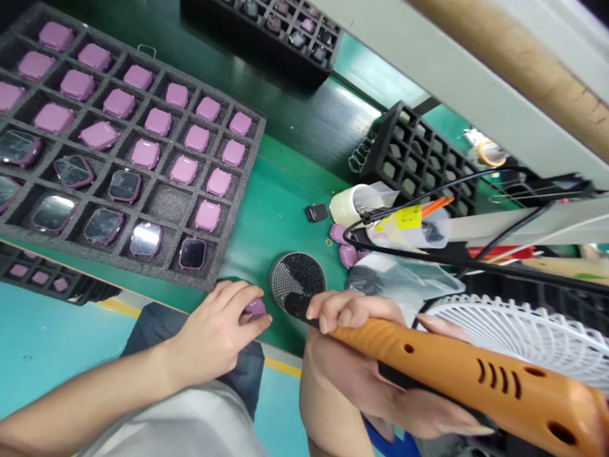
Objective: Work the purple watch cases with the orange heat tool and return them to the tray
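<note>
My left hand (221, 327) rests at the front edge of the green bench, its fingers and thumb closed around a small pink watch case (257, 309), which is partly hidden. In my right hand (352, 368) is an orange electric screwdriver (442, 358) with vent slots and a dark lever underneath; the fingers wrap round its body. Its black nose points left, over a round dish (297, 279) of tiny black pieces, probably screws, lying on a perforated surface. The tip itself is hard to make out. A foam tray (169, 203) at the left holds several pink watch cases, some with dark glass faces.
Behind stand another black divided tray (285, 60) and a smaller compartment box (419, 158). A cream cup (354, 203), a small black part (317, 212) and loose pink cases (347, 254) lie beyond the dish. Black cables (476, 266) and a white basket (518, 324) crowd the right.
</note>
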`<state>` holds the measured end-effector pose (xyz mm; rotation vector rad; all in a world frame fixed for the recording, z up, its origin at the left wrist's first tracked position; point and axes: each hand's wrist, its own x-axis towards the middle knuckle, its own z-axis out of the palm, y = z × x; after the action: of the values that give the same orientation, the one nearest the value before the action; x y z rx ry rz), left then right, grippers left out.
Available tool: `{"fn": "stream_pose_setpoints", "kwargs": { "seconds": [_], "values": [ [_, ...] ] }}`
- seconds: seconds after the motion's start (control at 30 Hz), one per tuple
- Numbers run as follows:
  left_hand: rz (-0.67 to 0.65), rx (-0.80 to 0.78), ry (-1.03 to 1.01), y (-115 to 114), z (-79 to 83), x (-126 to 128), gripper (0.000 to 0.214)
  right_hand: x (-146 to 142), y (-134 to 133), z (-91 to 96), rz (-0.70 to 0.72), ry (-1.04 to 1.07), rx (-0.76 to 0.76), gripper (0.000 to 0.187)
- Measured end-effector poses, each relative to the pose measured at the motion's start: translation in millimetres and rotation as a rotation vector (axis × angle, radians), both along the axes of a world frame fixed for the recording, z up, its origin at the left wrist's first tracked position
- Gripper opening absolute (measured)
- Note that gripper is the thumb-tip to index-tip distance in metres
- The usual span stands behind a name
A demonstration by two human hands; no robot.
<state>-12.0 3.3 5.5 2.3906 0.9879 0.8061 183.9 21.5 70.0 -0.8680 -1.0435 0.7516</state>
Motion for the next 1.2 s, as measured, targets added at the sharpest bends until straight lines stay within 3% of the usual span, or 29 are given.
{"fn": "stream_pose_setpoints", "kwargs": {
  "seconds": [0.23,0.53,0.63,0.77,0.87,1.2],
  "values": [
    [0.031,-0.035,0.020,-1.6,2.3,3.8,0.029,-2.1,1.2,-3.5,0.006,-0.007,0.006,0.072],
    [0.060,-0.008,0.010,-1.1,1.3,5.3,0.023,-2.7,0.3,-5.1,-0.023,-0.038,-0.023,0.059],
    [0.037,0.000,-0.017,-0.4,-0.4,3.9,0.025,-6.5,-3.5,3.7,-0.043,-0.030,-0.020,0.060],
    [0.009,-0.013,-0.049,0.4,0.2,2.8,0.024,-9.9,-12.2,26.1,-0.129,-0.044,-0.136,0.045],
    [0.016,-0.031,-0.057,0.5,1.6,2.9,0.021,-8.9,-16.0,33.4,-0.067,-0.117,-0.143,0.045],
    [0.029,-0.037,-0.062,1.2,1.6,3.5,0.018,-7.0,-14.7,15.4,0.057,-0.068,-0.087,0.049]
  ]
}}
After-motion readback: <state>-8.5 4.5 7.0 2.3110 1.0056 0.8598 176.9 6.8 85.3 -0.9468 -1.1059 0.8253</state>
